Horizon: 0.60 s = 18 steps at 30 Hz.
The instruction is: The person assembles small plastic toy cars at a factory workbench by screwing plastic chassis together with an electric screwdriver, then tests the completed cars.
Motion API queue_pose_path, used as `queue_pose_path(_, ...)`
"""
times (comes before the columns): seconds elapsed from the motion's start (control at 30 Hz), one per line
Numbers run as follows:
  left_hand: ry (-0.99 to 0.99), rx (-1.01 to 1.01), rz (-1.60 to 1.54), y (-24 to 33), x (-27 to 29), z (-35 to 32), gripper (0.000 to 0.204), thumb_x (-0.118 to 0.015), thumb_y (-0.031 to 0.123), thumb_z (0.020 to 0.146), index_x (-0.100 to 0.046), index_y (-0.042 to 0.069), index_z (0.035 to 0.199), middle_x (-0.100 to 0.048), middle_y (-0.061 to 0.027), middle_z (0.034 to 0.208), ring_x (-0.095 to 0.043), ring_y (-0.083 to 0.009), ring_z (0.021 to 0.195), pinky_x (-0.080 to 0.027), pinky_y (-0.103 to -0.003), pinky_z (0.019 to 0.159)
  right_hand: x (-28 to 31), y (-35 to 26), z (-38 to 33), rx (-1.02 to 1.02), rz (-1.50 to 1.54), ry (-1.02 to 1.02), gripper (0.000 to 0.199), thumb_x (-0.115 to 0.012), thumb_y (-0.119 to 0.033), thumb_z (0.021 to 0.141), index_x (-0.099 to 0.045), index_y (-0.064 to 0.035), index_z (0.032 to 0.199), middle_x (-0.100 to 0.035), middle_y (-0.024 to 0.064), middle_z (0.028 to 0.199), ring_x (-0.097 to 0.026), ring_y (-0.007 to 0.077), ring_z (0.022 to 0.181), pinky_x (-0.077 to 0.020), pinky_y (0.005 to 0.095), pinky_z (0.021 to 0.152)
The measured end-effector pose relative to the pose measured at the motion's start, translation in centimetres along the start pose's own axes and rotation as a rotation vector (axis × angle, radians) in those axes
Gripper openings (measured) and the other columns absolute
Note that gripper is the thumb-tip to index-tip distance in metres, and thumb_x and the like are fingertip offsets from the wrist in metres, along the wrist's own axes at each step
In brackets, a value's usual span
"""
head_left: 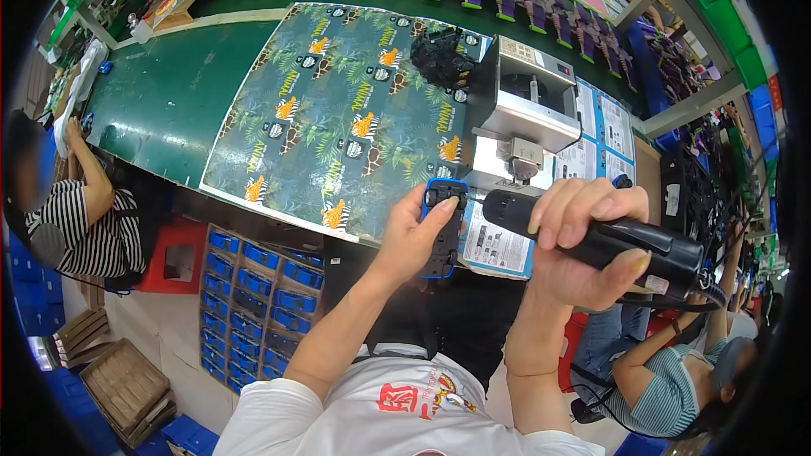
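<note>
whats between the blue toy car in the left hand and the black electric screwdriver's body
In the head view, only the screwdriver's thin bit spans the gap from the black electric screwdriver to the blue toy car.

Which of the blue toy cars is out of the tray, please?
The blue toy car in the left hand; the rest sit in the floor tray.

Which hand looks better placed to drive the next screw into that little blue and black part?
The right hand: it already grips the black electric screwdriver, its tip aimed at the blue and black part. The left hand is busy holding that part steady.
</note>
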<state>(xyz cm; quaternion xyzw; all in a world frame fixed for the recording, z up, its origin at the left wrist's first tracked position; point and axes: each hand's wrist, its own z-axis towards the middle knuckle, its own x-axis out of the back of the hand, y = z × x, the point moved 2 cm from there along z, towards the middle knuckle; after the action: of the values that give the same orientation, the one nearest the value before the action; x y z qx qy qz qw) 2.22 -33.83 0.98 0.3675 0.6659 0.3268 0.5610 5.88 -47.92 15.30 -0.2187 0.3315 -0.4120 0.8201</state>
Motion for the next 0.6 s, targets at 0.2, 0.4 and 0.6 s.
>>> queue_pose_path(0.2, -0.011, -0.047, 0.077, -0.1, -0.3, 0.0, 0.025, -0.058, 0.019, 0.097, -0.057, 0.002, 0.115, -0.067, -0.0060, 0.088, -0.063, -0.0096, 0.076, -0.054, -0.025, 0.066, 0.0, 1.2, -0.4, -0.060, -0.003, 0.019, 0.050, -0.068, -0.047, 0.087, -0.048, -0.0026, 0.098, -0.053, 0.0066, 0.067, -0.054, 0.0184, 0.056, -0.0480, 0.0325, 0.055)
queue_pose_path(0.4, 0.010, -0.086, 0.100, -0.3, -0.3, 0.2, 0.022, -0.061, 0.015, 0.095, -0.059, 0.001, 0.112, -0.066, -0.0036, 0.088, -0.061, -0.0067, 0.076, -0.051, -0.024, 0.067, -0.4, 2.5, -0.3, -0.004, -0.102, -0.032, 0.043, -0.054, -0.046, 0.094, -0.047, -0.0035, 0.096, -0.050, 0.0060, 0.066, -0.049, 0.0158, 0.051, -0.0455, 0.0309, 0.052)
queue_pose_path(0.6, 0.012, -0.123, 0.138, 0.5, -0.8, -0.1, 0.024, -0.064, 0.006, 0.090, -0.060, -0.001, 0.112, -0.066, -0.0019, 0.092, -0.058, -0.0051, 0.081, -0.050, -0.023, 0.072, -0.4, 3.7, -0.7, -0.100, -0.151, -0.039, 0.043, -0.064, -0.044, 0.090, -0.047, -0.0054, 0.093, -0.050, 0.0044, 0.064, -0.049, 0.0157, 0.050, -0.0455, 0.0315, 0.052)
